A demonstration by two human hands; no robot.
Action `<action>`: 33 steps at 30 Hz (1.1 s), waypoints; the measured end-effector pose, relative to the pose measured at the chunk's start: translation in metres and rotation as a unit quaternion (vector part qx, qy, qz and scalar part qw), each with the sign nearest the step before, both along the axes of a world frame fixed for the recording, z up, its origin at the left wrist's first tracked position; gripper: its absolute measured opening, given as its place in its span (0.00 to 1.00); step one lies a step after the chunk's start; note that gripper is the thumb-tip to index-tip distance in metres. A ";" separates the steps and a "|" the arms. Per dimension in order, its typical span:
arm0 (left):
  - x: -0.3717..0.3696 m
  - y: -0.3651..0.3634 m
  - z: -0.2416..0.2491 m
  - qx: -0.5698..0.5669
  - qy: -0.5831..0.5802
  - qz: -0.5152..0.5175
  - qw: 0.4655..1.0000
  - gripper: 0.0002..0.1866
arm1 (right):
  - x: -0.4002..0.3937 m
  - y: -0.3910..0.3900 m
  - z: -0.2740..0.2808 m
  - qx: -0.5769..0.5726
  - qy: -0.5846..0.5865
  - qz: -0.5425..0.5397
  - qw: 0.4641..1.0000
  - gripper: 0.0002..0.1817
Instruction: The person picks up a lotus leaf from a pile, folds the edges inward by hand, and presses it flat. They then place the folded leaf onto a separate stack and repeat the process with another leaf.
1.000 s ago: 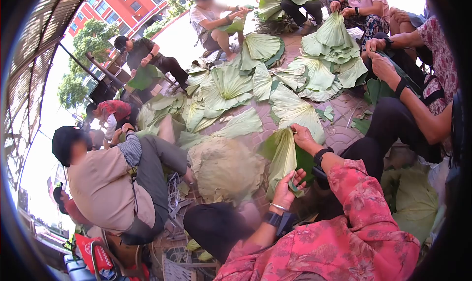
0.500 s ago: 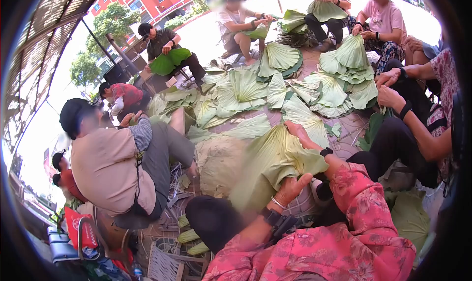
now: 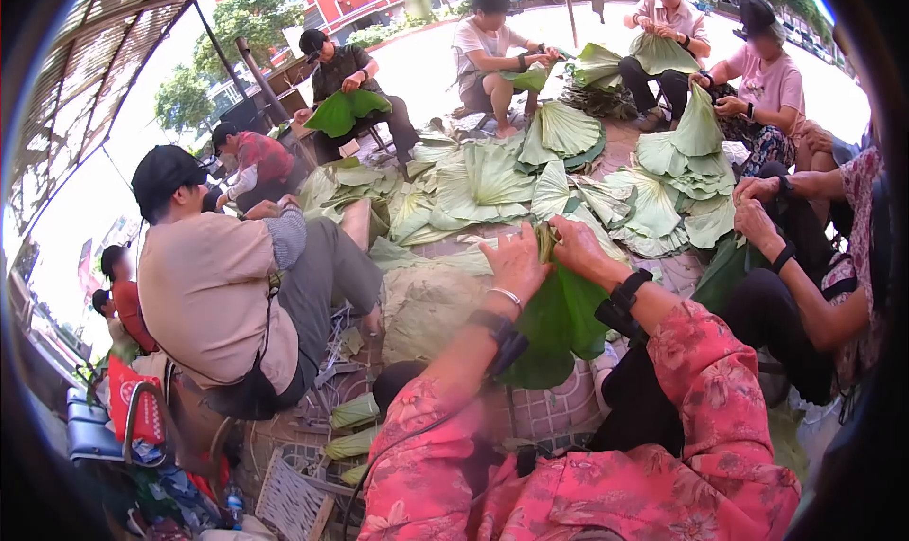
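A large green leaf [image 3: 554,328] hangs folded from both my hands, its darker side showing. My left hand [image 3: 517,265] grips its gathered top edge from the left, some fingers raised. My right hand [image 3: 579,249] pinches the same top from the right, close beside the left. Behind the leaf, a pale heap of leaves [image 3: 431,304] lies on the ground. Fanned pale green leaves [image 3: 483,183] are spread farther off.
Seated people surround the leaves, one in a beige shirt [image 3: 213,285] close on the left, another's forearm [image 3: 819,300] near on the right. A woven stool [image 3: 295,498], rolled leaves [image 3: 355,410] and a red bag [image 3: 137,399] stand at lower left.
Both hands have come up and closer together at the leaf's top. The leaf, earlier spread pale side out between them, now hangs down with its green side showing. The view has shifted slightly.
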State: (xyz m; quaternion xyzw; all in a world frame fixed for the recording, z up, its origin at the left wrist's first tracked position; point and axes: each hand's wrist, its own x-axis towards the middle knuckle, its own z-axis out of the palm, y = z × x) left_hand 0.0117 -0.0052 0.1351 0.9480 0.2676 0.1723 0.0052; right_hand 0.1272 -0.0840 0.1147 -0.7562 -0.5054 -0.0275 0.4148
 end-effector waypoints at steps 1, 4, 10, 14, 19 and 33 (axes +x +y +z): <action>0.008 0.006 -0.004 -0.043 0.003 -0.006 0.999 0.30 | -0.002 0.004 -0.002 0.001 -0.001 0.000 1.000 0.15; 0.039 0.041 -0.059 -0.200 -0.127 -0.068 0.969 0.23 | -0.003 0.017 -0.012 0.002 -0.003 -0.005 1.000 0.19; 0.042 0.060 -0.079 -0.305 -0.177 -0.144 0.925 0.20 | -0.003 0.027 -0.024 -0.026 0.005 -0.035 0.999 0.22; 0.040 0.073 -0.088 -0.254 -0.123 -0.146 0.948 0.17 | 0.003 0.047 -0.060 -0.031 0.109 -0.004 0.994 0.28; 0.035 0.062 -0.063 -0.174 -0.004 -0.099 0.980 0.15 | -0.001 0.052 -0.073 -0.021 0.083 -0.004 0.996 0.29; 0.047 0.105 -0.046 -0.152 0.139 -0.187 0.961 0.13 | 0.034 0.056 -0.036 -0.190 0.189 0.136 0.954 0.23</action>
